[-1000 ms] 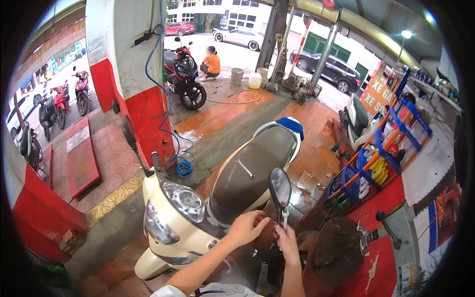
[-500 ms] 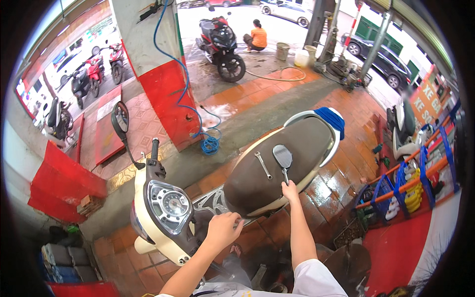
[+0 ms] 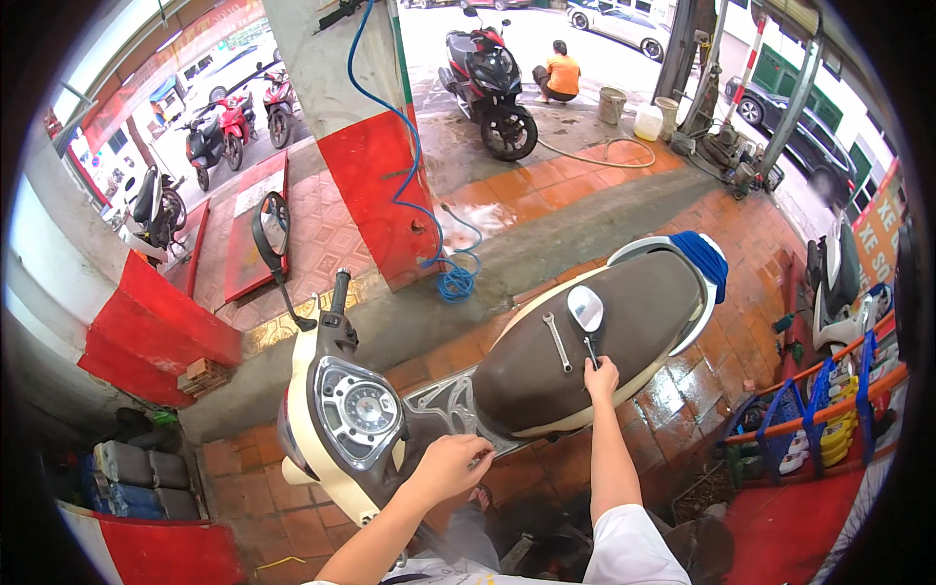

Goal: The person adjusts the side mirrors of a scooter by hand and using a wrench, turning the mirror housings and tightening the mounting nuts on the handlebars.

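Note:
My right hand is closed on the stem of a detached oval mirror, whose head lies over the brown scooter seat. Just left of the mirror, a silver open-ended wrench lies on the seat. My left hand is in front of the seat, beside the cream scooter's dashboard, with curled fingers; whatever is in them is too small to make out. The other mirror stands on the handlebar beyond the dashboard. A blue cloth sits on the rear grab rail.
A red-and-white pillar with a coiled blue hose stands beyond the scooter. Further off are a parked motorbike, a crouching person in orange and buckets. An orange-and-blue rack is at right.
My right hand has carried the mirror from in front of the seat up onto it. My left hand has separated from the right. The view has shifted, moving the scene across the picture.

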`<state>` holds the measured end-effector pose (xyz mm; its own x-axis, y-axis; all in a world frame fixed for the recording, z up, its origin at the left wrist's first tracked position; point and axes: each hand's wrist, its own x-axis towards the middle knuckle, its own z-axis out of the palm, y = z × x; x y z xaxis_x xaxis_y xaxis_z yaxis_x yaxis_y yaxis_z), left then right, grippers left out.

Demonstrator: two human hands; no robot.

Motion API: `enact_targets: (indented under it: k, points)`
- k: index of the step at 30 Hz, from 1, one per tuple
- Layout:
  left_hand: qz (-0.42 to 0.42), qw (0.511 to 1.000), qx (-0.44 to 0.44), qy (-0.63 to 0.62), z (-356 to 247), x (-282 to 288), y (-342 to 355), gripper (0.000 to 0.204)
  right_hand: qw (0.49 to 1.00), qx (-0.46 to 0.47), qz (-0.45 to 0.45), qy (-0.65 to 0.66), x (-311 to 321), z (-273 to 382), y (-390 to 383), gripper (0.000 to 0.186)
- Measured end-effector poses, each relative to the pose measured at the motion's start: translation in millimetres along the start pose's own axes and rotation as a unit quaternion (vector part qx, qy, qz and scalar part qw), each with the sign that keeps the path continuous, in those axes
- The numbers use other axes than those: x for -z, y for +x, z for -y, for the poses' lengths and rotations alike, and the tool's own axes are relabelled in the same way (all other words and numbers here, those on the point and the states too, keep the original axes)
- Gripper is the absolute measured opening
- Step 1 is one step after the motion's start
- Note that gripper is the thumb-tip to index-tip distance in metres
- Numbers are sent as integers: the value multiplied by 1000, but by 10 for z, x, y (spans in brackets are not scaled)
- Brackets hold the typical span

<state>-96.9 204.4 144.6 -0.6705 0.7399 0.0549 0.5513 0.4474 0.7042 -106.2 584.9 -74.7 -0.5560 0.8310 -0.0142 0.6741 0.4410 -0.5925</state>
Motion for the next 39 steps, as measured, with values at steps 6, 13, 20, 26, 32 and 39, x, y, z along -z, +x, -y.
enact_targets:
  k: [6,13,20,26,32,39]
  points:
    - [-8,997,-50,-59,-72,35,-62,12,977,150,-147,26,85,-164,-71,24]
    - [-30,967,-152,-202,-249,311,-509,13,954,128,11,270,608,406,-1109,26]
    - [-11,955,-147,-259,25,1319,-1565,11,902,72,152,399,1469,1521,-2963,21]
    - [-110,937,-138,-303,805,2149,-2515,14,907,105,137,383,1449,2499,-4233,19]
    - [-174,925,-51,-335,1489,2494,-2989,26,914,156,161,339,1052,3380,-4928,17]
    - [-217,927,-11,-304,2147,2652,-2664,27,938,236,145,209,669,4125,-4500,29]
